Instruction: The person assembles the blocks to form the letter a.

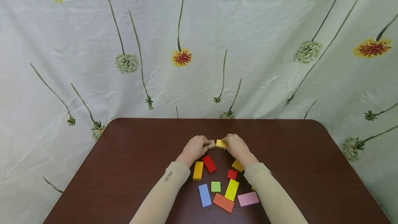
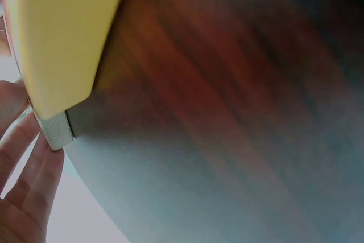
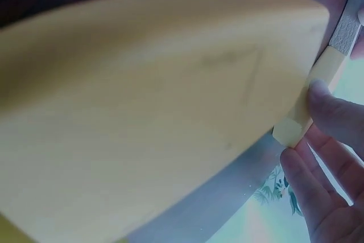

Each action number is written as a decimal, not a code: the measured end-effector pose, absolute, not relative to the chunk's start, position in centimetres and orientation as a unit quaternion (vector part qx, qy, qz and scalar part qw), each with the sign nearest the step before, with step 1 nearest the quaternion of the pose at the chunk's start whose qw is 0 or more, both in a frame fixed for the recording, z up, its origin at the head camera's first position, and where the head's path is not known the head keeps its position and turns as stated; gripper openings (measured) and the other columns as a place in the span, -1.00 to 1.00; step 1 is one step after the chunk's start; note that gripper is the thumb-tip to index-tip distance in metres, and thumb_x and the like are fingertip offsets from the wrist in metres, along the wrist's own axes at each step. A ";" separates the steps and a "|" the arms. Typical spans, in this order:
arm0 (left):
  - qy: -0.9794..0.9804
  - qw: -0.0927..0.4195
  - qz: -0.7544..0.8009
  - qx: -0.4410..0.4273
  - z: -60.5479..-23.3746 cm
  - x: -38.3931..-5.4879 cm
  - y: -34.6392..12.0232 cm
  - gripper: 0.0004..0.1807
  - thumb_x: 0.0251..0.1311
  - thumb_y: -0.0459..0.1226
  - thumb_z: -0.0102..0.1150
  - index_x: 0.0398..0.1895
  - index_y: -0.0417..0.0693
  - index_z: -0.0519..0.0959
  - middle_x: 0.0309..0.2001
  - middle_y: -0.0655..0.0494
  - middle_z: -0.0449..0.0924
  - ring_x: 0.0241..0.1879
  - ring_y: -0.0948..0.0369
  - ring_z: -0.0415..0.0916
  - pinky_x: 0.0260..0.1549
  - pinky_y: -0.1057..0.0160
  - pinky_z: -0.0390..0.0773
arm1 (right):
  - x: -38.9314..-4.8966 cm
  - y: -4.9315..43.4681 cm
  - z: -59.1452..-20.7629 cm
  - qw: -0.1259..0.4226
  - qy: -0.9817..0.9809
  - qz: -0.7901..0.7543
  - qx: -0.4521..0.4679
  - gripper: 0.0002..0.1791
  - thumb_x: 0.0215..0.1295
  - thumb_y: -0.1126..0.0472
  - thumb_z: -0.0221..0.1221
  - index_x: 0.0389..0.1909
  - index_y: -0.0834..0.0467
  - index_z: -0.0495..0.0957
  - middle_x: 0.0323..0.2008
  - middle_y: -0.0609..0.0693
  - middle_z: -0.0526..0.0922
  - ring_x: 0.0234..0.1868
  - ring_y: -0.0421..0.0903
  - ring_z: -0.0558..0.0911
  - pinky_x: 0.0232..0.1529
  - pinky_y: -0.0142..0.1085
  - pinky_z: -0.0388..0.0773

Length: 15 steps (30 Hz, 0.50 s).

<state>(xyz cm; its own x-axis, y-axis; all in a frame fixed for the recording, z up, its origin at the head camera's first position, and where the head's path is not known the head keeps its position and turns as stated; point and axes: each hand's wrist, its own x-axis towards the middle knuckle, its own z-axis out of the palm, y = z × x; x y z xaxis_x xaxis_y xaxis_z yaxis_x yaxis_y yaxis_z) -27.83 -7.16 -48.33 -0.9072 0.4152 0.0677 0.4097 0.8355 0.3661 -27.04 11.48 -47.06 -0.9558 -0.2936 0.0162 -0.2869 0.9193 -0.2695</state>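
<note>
Near the far part of the table, my left hand [image 1: 194,147] pinches a plain beige wooden block [image 1: 212,145] between thumb and fingers. Its grainy end [image 2: 57,132] shows at the left of the left wrist view. Just to the right, my right hand [image 1: 237,147] grips a light yellow block [image 1: 220,143]. The two blocks lie end to end in the right wrist view, where thumb and fingertips hold the yellow block [image 3: 293,120] from both sides. A blurred yellow-orange block [image 3: 159,101] fills much of that view, close to the camera.
Nearer on the dark brown table [image 1: 124,182] lie red [image 1: 209,164], orange-yellow [image 1: 198,170], blue [image 1: 205,195], green [image 1: 215,186], bright yellow [image 1: 231,190], orange-red [image 1: 223,203] and pink [image 1: 248,199] blocks. More blocks sit partly under the right forearm. A flowered cloth [image 1: 155,78] hangs behind.
</note>
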 end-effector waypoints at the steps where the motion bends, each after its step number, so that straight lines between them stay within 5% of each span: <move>1: 0.958 0.006 0.190 0.216 -48.3 -27.8 -7.1 -0.66 0.24 -0.31 0.29 0.09 -0.07 0.67 -0.02 0.03 0.69 -0.01 0.06 0.58 0.11 0.13 0.58 | -27.0 11.5 -47.1 0.012 0.980 -0.135 -0.148 -0.67 0.17 0.33 0.35 -0.01 0.22 0.69 -0.10 0.11 0.68 -0.03 0.07 0.62 0.05 -0.17 0.62; 15: 0.959 0.005 0.186 0.214 -48.4 -27.8 -7.1 -0.65 0.24 -0.30 0.30 0.11 -0.04 0.66 -0.05 0.03 0.70 -0.05 0.08 0.58 0.09 0.14 0.60 | -26.7 11.8 -46.9 0.000 0.975 -0.170 -0.142 -0.63 0.17 0.30 0.36 0.03 0.23 0.66 -0.04 0.12 0.67 0.01 0.08 0.61 0.07 -0.14 0.61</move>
<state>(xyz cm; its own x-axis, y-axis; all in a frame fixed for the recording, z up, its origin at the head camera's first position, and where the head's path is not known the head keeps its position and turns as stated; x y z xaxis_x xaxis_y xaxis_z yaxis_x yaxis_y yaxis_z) -27.80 -7.13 -48.41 -0.9081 0.4128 0.0701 0.4091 0.8390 0.3588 -26.71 11.82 -46.94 -0.9599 -0.2763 0.0482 -0.2763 0.9021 -0.3314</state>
